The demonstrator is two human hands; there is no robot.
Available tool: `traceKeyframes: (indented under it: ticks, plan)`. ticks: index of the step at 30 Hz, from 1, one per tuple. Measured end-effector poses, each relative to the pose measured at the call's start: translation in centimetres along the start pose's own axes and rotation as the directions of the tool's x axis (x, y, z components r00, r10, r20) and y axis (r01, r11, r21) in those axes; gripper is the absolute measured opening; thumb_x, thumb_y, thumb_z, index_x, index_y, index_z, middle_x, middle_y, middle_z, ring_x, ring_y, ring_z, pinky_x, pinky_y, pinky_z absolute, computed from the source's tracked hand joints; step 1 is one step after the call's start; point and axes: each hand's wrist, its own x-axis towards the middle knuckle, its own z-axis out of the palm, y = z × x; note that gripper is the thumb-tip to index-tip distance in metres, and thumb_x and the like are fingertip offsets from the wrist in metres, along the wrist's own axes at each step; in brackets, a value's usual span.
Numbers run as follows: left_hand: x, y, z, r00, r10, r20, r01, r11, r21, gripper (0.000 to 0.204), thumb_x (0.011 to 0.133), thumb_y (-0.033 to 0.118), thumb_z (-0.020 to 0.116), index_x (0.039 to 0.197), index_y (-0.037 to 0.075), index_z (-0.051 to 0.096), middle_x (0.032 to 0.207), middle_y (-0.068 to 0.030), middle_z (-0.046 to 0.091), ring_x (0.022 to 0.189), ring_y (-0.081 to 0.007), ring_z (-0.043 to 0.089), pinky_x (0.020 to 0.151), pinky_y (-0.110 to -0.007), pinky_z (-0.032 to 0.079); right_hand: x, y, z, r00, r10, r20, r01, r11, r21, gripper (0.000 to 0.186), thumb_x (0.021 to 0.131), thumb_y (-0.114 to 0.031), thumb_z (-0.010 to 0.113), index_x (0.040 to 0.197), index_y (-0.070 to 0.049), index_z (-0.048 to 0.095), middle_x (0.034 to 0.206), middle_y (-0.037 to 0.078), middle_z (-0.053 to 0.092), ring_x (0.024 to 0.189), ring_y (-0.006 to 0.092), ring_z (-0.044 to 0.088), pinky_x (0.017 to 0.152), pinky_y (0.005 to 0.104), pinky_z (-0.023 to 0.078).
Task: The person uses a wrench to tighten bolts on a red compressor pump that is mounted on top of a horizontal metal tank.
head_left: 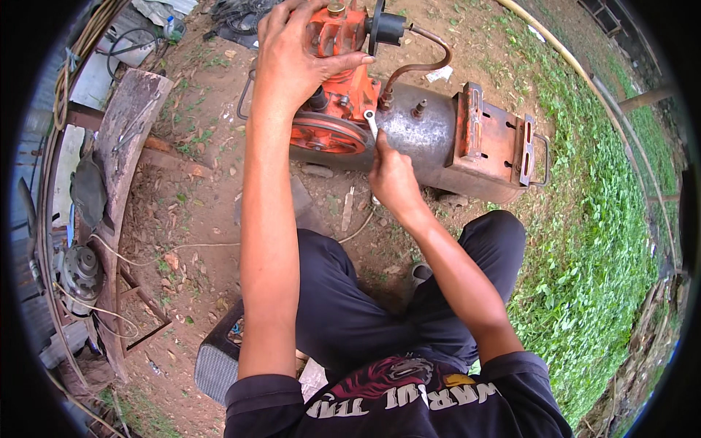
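Observation:
An orange air compressor pump (355,91) sits on a grey metal tank (420,139), with a red pulley wheel (328,136) on its near side. My left hand (286,69) grips the pump's finned upper part, thumb across its near face and fingers over the far side. In my right hand (395,179) is a wrench (373,125), its ring end at the lower right corner of the pump's base. Whether a bolt sits inside the ring is too small to tell. A bent copper pipe (418,66) joins the tank near a black cylindrical fitting (388,29).
An orange mounting bracket (495,135) tops the tank's right end. At left stands a weathered wooden plank (131,139) with tools on it. A thin cord (197,244) crosses the dirt. A speaker-like box (217,358) is beside my left arm; grass (584,277) covers the right.

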Motion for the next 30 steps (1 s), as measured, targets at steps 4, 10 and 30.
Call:
traceKeyframes:
  ticks: [4,10,30]
  plan:
    - [0.1,0.3,-0.5,0.998,-0.053,0.019,0.054,0.998,-0.044,0.085,0.052,0.033,0.098,0.122,0.003,0.061,0.124,-0.0176,0.058,0.118,-0.0379,0.055,0.102,-0.046,0.045,0.3,-0.6,-0.2,0.993,-0.021,0.113,0.051,0.961,-0.271,0.062,0.084,0.004,0.047,0.144,0.014,0.037,0.083,0.035,0.067,0.079,0.05,0.069,0.074,0.0559,0.056]
    - [0.1,0.4,-0.5,0.999,-0.046,0.01,0.047,0.999,-0.027,0.083,0.053,0.032,0.098,0.121,0.002,0.062,0.123,-0.0178,0.057,0.117,-0.0381,0.055,0.102,-0.046,0.045,4.8,6.1,-5.3,0.902,-0.36,0.237,0.429,0.707,-0.563,0.06,0.09,-0.002,0.043,0.147,-0.019,0.049,0.084,0.021,0.068,0.072,0.0375,0.07,0.062,0.0483,0.057]
    - [0.3,0.7,-0.8,0.999,-0.029,0.016,0.029,0.999,-0.014,0.084,0.052,0.031,0.098,0.122,0.002,0.061,0.121,-0.0169,0.058,0.116,-0.0375,0.055,0.1,-0.046,0.045,-0.5,0.5,0.6,0.989,-0.106,-0.101,0.11,0.993,0.036,0.047,0.092,0.0,0.051,0.137,0.013,0.046,0.081,0.034,0.064,0.077,0.05,0.066,0.069,0.0558,0.052]
